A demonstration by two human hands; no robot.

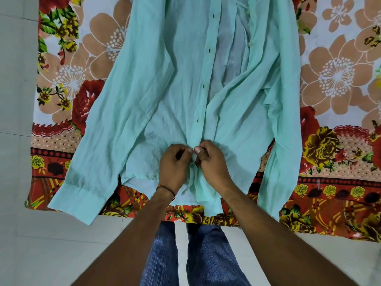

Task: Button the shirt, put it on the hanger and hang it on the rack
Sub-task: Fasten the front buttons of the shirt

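Note:
A mint-green long-sleeved shirt (156,79) lies face up on a flowered sheet, hem towards me and sleeves spread to both sides. Its front hangs open higher up, showing the buttonhole strip (208,52) on the left flap and buttons (250,44) on the right flap. Low on the front, near the hem, my left hand (174,164) pinches the buttonhole edge. My right hand (212,162) pinches the facing edge, thumb tip against the left thumb. The button between my fingers is hidden. No hanger or rack is in view.
The flowered bedsheet (329,79) covers the surface and ends at its front edge (226,219) just before my legs in blue trousers (206,254). Pale floor tiles (18,120) lie to the left and below.

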